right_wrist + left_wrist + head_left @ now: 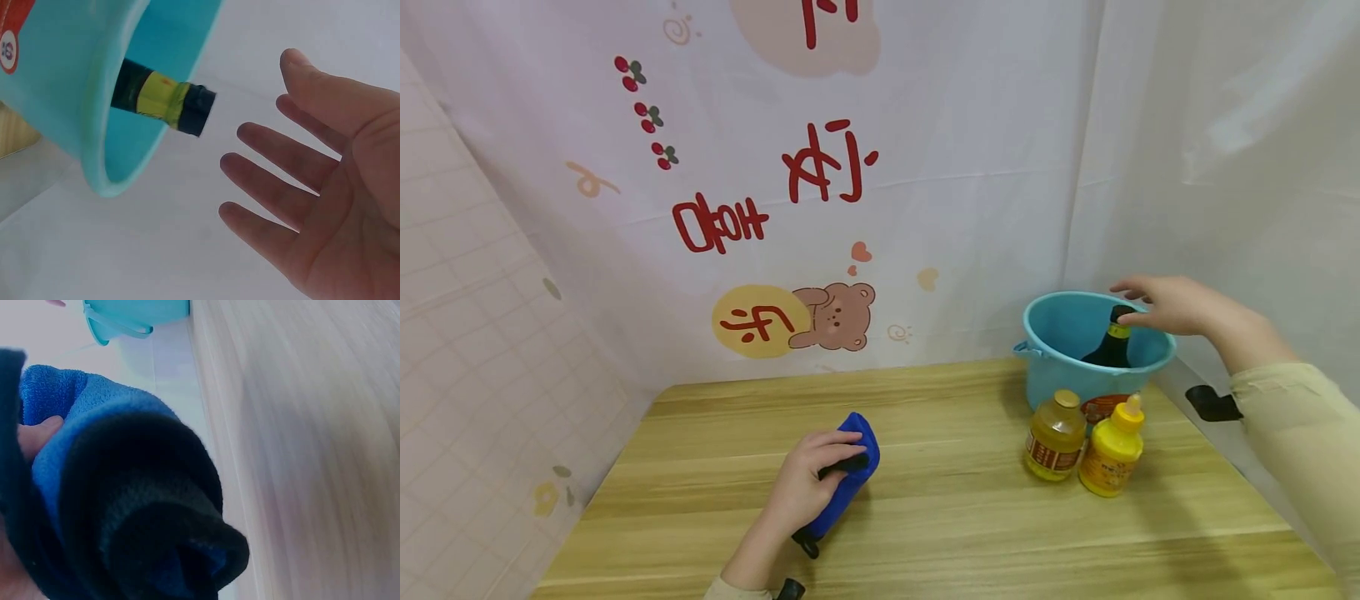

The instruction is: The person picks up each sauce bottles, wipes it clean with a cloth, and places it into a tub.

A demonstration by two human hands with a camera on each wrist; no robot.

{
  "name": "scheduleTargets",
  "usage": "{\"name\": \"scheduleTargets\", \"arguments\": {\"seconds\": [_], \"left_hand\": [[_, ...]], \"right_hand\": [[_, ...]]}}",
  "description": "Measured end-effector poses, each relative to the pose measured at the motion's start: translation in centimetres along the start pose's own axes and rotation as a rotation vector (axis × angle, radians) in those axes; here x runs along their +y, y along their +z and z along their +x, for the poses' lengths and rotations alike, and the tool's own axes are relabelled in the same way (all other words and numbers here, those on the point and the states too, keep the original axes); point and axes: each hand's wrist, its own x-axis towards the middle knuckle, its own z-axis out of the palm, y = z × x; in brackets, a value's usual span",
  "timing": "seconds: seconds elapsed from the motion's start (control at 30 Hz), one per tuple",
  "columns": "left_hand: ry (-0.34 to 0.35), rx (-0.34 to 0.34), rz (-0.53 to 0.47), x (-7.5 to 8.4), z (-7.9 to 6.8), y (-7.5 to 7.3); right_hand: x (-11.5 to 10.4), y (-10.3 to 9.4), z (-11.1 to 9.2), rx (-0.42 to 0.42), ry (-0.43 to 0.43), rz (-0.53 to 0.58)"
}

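Note:
My left hand (811,483) grips a rolled blue terry towel (848,492) with black edging, over the left-centre of the table. In the left wrist view the towel's (106,397) coiled black-edged end faces the camera, and most of the hand is hidden. My right hand (1172,307) is spread just above the rim of a light blue bucket (1045,375). A dark bottle (1108,350) with a black cap and yellow neck band stands inside, its lower part hidden. The right wrist view shows the fingers (269,187) apart from the bottle's cap (197,111), holding nothing.
In front of the bucket stand an oil bottle (1056,437) with a gold cap and a yellow squeeze bottle (1111,450), side by side on the wooden table (955,517). A printed white curtain (970,225) hangs behind the table.

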Motion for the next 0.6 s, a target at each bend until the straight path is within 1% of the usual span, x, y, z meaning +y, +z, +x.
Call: {"name": "scheduleTargets", "arguments": {"seconds": [0.2,0.37,0.5,0.6], "left_hand": [[-0.005,-0.002,0.006,0.1,0.2,0.2],[-0.008,-0.009,-0.002,0.4,0.5,0.4],[-0.002,-0.008,-0.01,0.5,0.9,0.6],[0.01,-0.004,-0.008,0.6,1.1,0.9]], "right_hand": [[-1.1,0.1,-1.5,0.022,-0.044,0.001],[-2.4,0.7,-2.6,0.081,-0.102,0.024],[-3.6,1.5,-3.3,0.146,-0.173,0.041],[-4.4,2.1,-3.7,0.201,-0.255,0.041]]}}
